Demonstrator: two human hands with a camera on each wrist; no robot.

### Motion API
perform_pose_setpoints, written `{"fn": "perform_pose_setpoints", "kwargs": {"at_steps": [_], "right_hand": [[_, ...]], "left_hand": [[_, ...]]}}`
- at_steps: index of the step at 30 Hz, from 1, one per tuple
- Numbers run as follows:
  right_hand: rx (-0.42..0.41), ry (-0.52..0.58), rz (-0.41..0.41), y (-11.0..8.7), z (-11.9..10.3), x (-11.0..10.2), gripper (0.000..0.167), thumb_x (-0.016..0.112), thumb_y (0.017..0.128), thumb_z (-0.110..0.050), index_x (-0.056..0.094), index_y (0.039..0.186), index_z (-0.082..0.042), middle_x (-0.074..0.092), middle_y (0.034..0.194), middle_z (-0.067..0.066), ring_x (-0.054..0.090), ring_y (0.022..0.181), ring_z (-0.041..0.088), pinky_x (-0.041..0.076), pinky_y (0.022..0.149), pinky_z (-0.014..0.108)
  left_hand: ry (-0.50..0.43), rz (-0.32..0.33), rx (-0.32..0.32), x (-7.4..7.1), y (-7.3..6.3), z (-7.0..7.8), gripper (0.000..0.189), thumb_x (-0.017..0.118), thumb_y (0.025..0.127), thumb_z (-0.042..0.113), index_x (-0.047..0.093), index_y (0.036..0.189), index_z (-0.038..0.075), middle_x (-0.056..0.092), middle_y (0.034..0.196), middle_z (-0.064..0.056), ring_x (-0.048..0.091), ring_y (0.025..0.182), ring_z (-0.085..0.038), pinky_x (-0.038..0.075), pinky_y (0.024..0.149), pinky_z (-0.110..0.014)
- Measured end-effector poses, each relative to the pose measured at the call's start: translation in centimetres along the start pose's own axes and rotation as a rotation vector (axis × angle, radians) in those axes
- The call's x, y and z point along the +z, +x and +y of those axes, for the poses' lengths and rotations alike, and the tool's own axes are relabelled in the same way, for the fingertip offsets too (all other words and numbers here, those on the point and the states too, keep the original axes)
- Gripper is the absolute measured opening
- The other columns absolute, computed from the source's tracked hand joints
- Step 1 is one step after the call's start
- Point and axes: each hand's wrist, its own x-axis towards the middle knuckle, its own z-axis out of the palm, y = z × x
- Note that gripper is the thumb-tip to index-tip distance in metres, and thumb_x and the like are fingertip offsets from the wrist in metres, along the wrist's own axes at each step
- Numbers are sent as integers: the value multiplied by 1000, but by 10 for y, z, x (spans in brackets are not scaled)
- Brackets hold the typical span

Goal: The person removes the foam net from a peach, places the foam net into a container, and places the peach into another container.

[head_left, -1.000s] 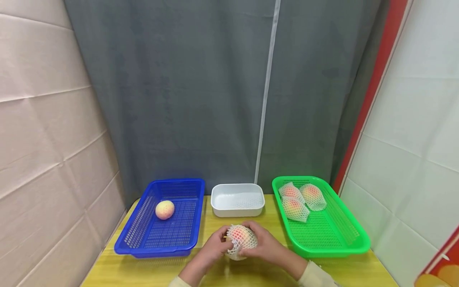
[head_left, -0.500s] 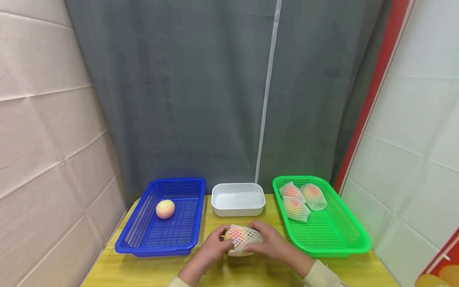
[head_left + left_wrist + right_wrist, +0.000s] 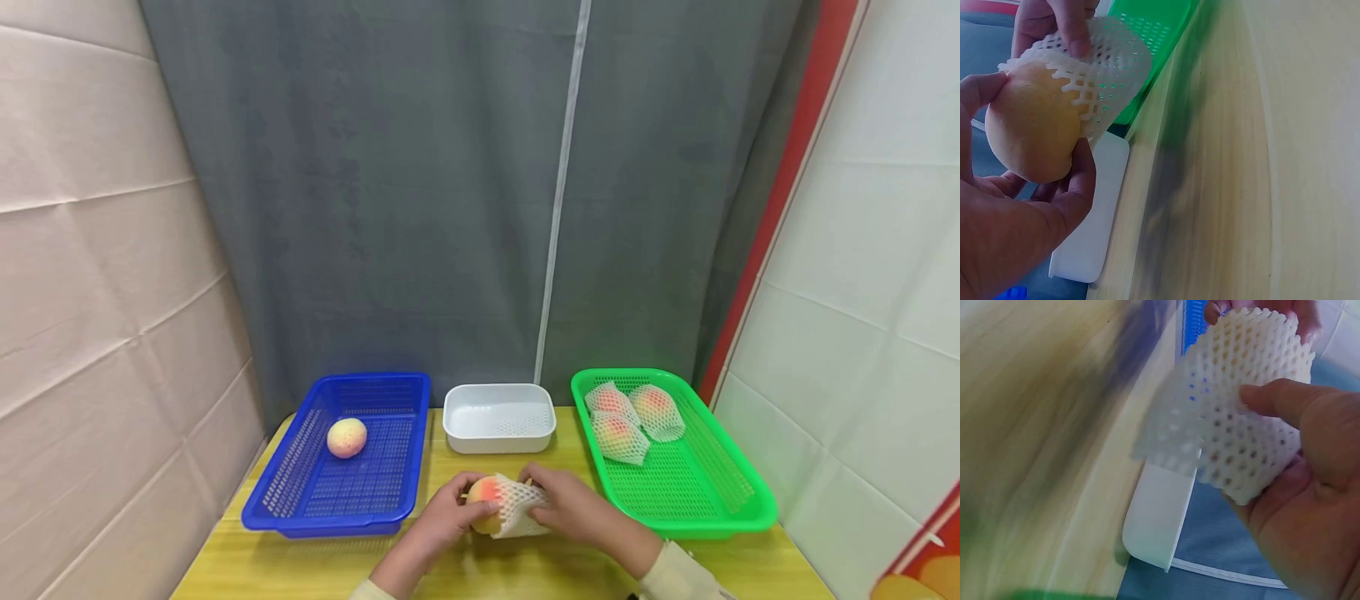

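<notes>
Holds a round yellow-and-red peach, partly covered by a white foam-mesh sleeve, above the yellow wood-grained bench. Grips the bare end with the left hand, thumb and fingers curled round the fruit, parted by its width. Pinches the sleeve with the right hand, nearly closed, thumb on the outer mesh; cannot tell how the hidden fingers lie. Key relation: sleeve set lengthwise roughly left to right, with its mouth toward the left hand, slack end toward the right; peach nearer the left. Beyond: white rectangular plastic tray. To the left: blue perforated plastic basket, with one bare speckled peach. To the right: green perforated plastic basket, with three mesh-wrapped peaches
</notes>
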Motion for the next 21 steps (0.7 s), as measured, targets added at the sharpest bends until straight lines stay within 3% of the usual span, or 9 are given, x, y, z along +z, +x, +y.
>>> {"fn": "perform_pose_setpoints", "kwargs": {"at_steps": [4, 6, 10, 13, 21], "right_hand": [[-34, -101, -55, 2, -2, -1, 46, 82, 89, 3, 66, 129, -12, 76, 114, 2, 70, 100, 12, 62, 87, 37], [-66, -148, -65, 4, -1, -2, 41, 82, 88, 4, 70, 124, -11, 76, 112, -1, 70, 101, 12, 62, 88, 37], [-95, -201, -72, 7, 0, -4, 21, 82, 89, 3, 73, 101, -12, 68, 92, -9, 61, 83, 4, 58, 75, 30], [-80, -198, -83, 8, 0, -5, 19, 82, 91, 1, 70, 87, -14, 62, 81, -13, 54, 74, 1, 53, 67, 26], [-92, -214, -91, 11, 4, -10, 23, 82, 94, -3, 67, 84, -16, 61, 73, -15, 53, 67, 0, 50, 60, 25]], "left_hand": [[21, 8, -8, -1, -1, 1, 47, 81, 99, 18, 64, 139, 1, 69, 125, -8, 67, 103, -21, 58, 82, -35], [29, 13, -10, -2, -1, 1, 47, 81, 99, 19, 65, 139, 2, 69, 126, -8, 67, 104, -21, 58, 82, -35], [25, 14, -10, -2, -2, 0, 47, 81, 99, 20, 65, 139, 1, 69, 126, -9, 66, 103, -21, 57, 81, -34], [23, 12, -10, -2, -2, 0, 48, 81, 98, 20, 65, 139, 1, 68, 125, -8, 66, 101, -20, 56, 79, -35], [52, 19, -5, -3, -3, 0, 48, 82, 98, 23, 66, 138, 3, 68, 122, -7, 64, 96, -19, 53, 76, -36]]}}
